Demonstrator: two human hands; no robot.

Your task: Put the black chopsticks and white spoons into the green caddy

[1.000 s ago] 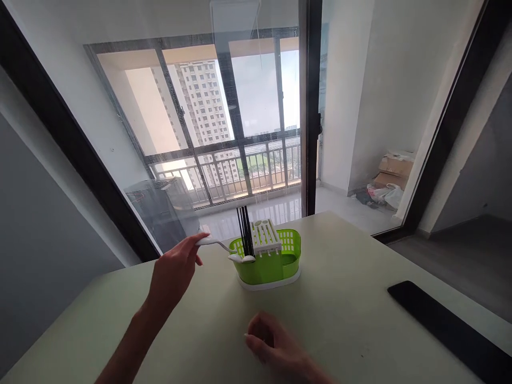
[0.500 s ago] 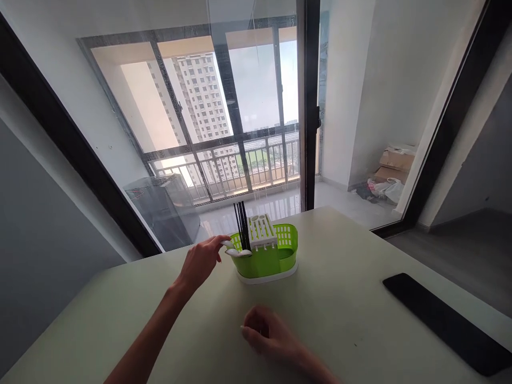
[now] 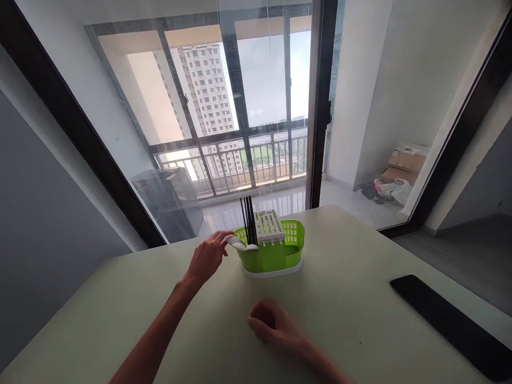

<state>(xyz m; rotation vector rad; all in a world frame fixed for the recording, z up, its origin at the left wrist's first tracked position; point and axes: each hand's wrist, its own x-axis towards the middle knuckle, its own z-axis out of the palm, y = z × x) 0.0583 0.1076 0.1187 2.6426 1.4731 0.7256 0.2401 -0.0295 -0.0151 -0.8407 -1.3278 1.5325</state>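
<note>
While a dark boxy unit (image 3: 170,197) stands behind the glass at left, a high-rise (image 3: 210,88) shows past the balcony railing (image 3: 260,160). Left hand (image 3: 208,257) reaches forward over the pale table (image 3: 340,298), thumb and fingers pinching a white spoon (image 3: 235,243) at the left end of the green plastic basket (image 3: 272,261). A second white spoon (image 3: 252,247) sits just beside it, by the basket's front rim. Black chopsticks (image 3: 248,221) stand in that same left part, leaning slightly left. White slotted rack (image 3: 269,226) bridges the basket's middle, small hooks along its front edge; right compartment has perforated green walls. White base under the basket, on the table, near its far edge. Right hand (image 3: 276,325) is nearer the wearer, below the basket, not touching it; fingers loosely curled, can't tell whether thumb and fingertips meet. Farther right, plastic bags (image 3: 394,191) lie against a cardboard box (image 3: 406,168) on the floor. Long black flat object (image 3: 452,325) lies at the table's right side.
</note>
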